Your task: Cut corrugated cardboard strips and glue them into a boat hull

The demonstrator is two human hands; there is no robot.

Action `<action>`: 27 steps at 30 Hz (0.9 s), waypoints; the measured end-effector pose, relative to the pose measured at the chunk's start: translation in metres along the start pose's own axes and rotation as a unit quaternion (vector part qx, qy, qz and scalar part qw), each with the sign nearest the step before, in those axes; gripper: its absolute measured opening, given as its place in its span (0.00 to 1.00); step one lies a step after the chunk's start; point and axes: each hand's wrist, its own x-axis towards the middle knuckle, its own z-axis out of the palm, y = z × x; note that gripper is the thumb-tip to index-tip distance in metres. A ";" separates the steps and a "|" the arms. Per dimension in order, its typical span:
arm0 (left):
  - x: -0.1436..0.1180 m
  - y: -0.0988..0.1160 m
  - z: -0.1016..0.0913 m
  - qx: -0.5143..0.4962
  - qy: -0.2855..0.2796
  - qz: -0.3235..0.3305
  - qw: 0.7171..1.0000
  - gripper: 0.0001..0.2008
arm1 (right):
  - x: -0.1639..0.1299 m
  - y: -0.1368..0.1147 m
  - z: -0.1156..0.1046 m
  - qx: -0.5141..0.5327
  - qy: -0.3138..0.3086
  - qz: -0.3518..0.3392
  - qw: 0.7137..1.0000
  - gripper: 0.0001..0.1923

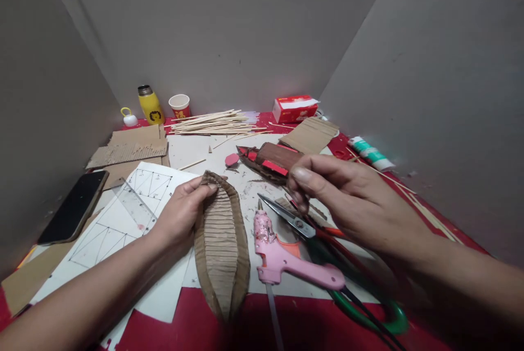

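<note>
My left hand (184, 206) pinches the upper tip of a boat-shaped corrugated cardboard piece (221, 231), which has a raised, darker cardboard rim. My right hand (344, 198) is closed, thumb against curled fingers; what sits between the fingertips, if anything, I cannot make out. Just beyond it lies a brown-and-red model boat (274, 160), partly covered by the hand. Below the fingers are scissors (301, 225) with green handles, their blades pointing left. A pink hot glue gun (286, 263) lies between my hands, nozzle pointing away from me.
Wooden sticks (216, 123) are piled at the back near a paper cup (180, 105), a yellow bottle (150, 105) and a red tissue pack (295, 109). Leftward lie cardboard sheets (135, 149), a phone (73, 206), drawn paper (102, 242) and a clear ruler (133, 203). Grey walls (229, 29) enclose the table.
</note>
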 end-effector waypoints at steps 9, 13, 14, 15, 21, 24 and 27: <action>0.005 -0.013 -0.004 -0.023 -0.011 -0.004 1.000 0.09 | -0.013 0.011 0.013 -0.018 -0.067 0.016 0.997 0.18; -0.002 -0.009 0.001 0.002 -0.016 -0.005 1.000 0.09 | -0.001 0.017 0.021 -0.027 -0.073 0.000 0.997 0.10; -0.004 -0.007 0.003 0.019 -0.022 0.000 1.000 0.09 | 0.003 0.019 0.024 -0.014 -0.068 0.012 0.998 0.14; -0.006 -0.005 0.005 0.040 -0.027 0.010 0.999 0.10 | 0.007 0.020 0.027 0.003 -0.066 0.028 0.997 0.15; -0.016 0.003 0.009 0.199 -0.026 0.113 0.973 0.13 | 0.017 0.016 0.048 0.057 -0.112 0.052 0.991 0.06; -0.019 0.004 0.010 0.236 -0.032 0.134 0.962 0.14 | 0.016 0.013 0.053 0.072 -0.117 0.047 0.989 0.03; -0.021 0.003 0.012 0.243 -0.022 0.130 0.961 0.17 | 0.014 0.013 0.053 0.099 -0.102 0.061 0.988 0.03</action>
